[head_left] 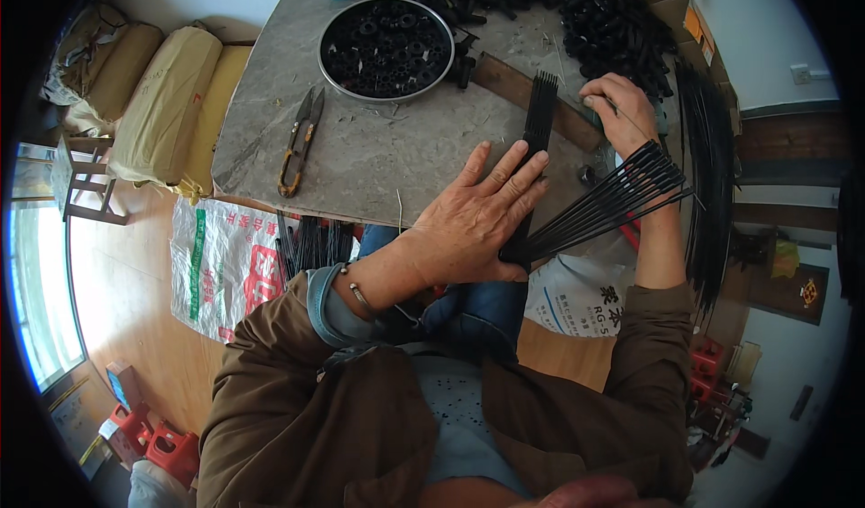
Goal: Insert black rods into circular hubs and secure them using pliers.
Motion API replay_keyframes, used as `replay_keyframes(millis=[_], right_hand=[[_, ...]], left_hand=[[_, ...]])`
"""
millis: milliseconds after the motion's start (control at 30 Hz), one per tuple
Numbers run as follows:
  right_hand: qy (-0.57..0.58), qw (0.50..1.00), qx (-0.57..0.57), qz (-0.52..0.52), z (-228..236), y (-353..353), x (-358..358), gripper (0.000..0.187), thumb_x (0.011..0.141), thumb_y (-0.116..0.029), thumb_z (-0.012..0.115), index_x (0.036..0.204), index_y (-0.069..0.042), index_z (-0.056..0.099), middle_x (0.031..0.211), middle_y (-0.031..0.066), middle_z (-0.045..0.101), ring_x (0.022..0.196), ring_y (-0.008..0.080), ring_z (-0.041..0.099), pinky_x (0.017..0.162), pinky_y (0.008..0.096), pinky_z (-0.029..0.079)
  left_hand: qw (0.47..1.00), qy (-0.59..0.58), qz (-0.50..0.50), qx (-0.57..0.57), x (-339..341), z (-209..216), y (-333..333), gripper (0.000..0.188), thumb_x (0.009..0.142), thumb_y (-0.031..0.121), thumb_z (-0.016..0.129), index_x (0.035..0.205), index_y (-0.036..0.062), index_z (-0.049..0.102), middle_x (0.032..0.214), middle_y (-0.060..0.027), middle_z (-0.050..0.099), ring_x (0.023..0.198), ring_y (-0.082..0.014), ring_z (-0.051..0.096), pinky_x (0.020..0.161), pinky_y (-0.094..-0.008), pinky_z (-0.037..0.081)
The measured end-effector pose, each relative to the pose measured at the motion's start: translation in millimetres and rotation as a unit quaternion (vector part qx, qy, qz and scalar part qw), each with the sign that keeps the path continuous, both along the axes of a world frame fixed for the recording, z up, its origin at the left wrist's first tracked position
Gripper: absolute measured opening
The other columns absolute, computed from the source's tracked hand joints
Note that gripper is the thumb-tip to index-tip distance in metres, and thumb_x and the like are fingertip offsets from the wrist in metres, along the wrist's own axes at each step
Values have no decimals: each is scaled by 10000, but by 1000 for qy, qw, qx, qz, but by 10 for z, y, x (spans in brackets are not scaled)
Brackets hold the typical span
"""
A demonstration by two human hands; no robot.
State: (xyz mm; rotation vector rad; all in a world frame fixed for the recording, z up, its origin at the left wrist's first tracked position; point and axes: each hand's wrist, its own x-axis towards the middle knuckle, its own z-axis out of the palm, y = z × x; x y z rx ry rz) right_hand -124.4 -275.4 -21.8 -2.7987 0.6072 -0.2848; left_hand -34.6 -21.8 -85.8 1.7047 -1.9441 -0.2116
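My left hand (482,200) lies flat with its fingers stretched out across a bundle of thin black rods (541,111) at the table's near edge. The rods look like umbrella ribs. From beneath its palm, more black rods (604,206) fan out to the right. My right hand (623,116) is closed in a pinch on a thin wire or thread (622,114), just right of the bundle. A rusty metal bar (505,82) lies on the table behind the rods, partly covered by them.
A round metal bowl (323,66) holds small black ring-shaped parts. Orange-handled snips (302,143) lie left of it. Black parts (613,21) are heaped at the back right, with long black rods (707,183) along the right edge. Printed sacks (216,265) hang below the table.
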Motion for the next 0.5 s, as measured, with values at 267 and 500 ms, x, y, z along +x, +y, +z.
replay_keyframes(millis=[267, 500], right_hand=[[3, 997, 80, -6, -29, 24, 133, 103, 807, -41, 627, 901, 0, 620, 803, 33, 569, 735, 143, 536, 720, 276, 445], [-180, 979, 76, -61, -101, 25, 133, 138, 858, -87, 638, 971, -11, 658, 888, 50, 659, 809, 129, 603, 750, 255, 470]], left_hand=[[1000, 4, 2, -2, 9, -2, 9, 1029, 650, 635, 715, 1408, 23, 386, 1528, -173, 242, 1442, -328, 162, 1155, -526, 126], [1000, 3, -1, -9, -10, 1, 3, 1023, 649, 639, 714, 1396, 11, 405, 1530, -170, 241, 1444, -323, 159, 1159, -520, 119]])
